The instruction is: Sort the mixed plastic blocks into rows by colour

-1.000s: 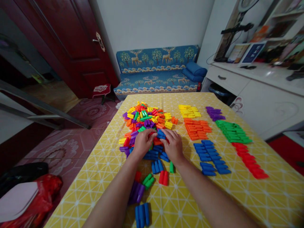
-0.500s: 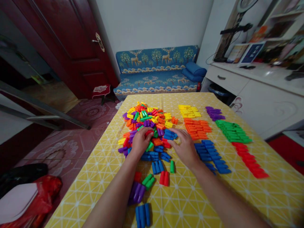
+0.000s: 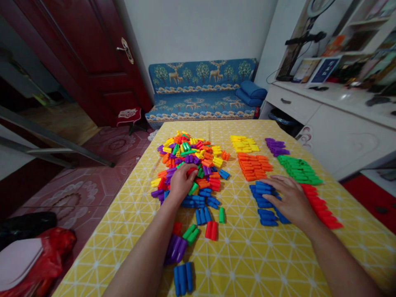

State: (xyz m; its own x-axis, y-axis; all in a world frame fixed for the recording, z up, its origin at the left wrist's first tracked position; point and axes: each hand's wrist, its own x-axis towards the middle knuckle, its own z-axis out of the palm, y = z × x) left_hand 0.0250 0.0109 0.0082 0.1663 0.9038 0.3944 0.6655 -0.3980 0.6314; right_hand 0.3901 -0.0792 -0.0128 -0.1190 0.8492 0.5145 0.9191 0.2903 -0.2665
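The placing of a blue plastic tube piece [image 3: 262, 187] appears to be in hand: it is framed by the parted thumb and fingers of the half-open right hand [image 3: 287, 198], at the rows of blue plastic tubes [image 3: 267, 218] on the yellow line-patterned tablecloth [image 3: 235, 255] — whether it is gripped cannot be told. Alignment with the rows would be called for at release. A red plastic piece [image 3: 192, 170] appears pinched by the curled left hand [image 3: 181, 183] at the mixed multicoloured pile [image 3: 188, 152]. Since half a second earlier, the right hand has been carried from the pile's edge.
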